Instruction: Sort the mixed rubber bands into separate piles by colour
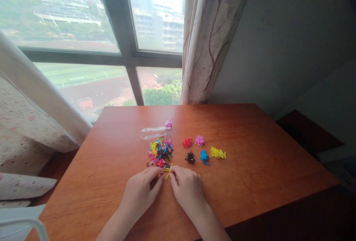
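Near the front of the mixed pile of small coloured elastic bands (161, 151), several yellow elastic bands (168, 169) show between my two hands. My left hand (143, 185) has thumb and index finger pinched together at the left end of these yellow bands. From the other side, my right hand (187, 185) pinches them with its fingertips. To the right lie sorted heaps: red bands (186, 142), pink bands (199, 140), black bands (190, 157), blue bands (204, 156) and yellow bands (218, 152).
A clear plastic container (152, 133) lies on its side behind the mixed pile, with a pink cap (168, 123) at its right end. The wooden table (250, 167) reaches to the window (155, 59) and a patterned curtain (211, 37). A white rail (25, 221) shows at lower left.
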`<action>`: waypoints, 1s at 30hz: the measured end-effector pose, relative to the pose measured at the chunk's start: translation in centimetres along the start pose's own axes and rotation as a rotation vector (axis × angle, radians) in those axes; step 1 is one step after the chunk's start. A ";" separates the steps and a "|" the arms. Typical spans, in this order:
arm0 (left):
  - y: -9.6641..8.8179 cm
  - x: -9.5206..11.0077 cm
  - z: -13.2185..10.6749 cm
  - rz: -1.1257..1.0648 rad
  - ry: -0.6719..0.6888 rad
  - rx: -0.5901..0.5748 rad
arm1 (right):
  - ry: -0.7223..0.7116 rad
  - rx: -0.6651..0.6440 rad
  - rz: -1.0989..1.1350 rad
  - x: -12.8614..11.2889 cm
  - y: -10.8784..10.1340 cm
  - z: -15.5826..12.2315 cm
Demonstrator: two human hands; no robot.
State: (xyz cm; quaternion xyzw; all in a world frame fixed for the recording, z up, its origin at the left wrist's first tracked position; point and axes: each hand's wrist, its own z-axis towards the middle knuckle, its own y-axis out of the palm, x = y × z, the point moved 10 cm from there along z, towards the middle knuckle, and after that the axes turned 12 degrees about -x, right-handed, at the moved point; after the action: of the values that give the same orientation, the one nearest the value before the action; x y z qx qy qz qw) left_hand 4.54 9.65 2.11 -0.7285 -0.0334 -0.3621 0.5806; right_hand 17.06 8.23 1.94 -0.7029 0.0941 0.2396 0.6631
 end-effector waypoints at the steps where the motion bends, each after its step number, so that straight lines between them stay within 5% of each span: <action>1: 0.0 0.0 0.0 0.003 0.000 -0.003 | -0.002 0.010 -0.003 0.0 0.0 0.0; 10: 0.3 0.3 0.1 0.087 -0.004 -0.029 | -0.036 0.172 0.163 1.2 -2.3 -1.8; 21: 0.5 0.4 0.1 0.129 0.005 -0.038 | 0.317 0.414 -0.028 17.5 -11.1 -4.7; 30: 0.6 0.2 0.0 0.131 -0.007 -0.052 | 0.388 0.344 -0.053 20.3 -10.1 -4.0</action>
State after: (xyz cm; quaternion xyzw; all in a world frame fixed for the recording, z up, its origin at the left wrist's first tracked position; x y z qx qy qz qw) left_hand 5.00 9.40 1.73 -0.7451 0.0216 -0.3214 0.5840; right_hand 40.08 9.15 1.49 -0.6147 0.2404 0.0634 0.7486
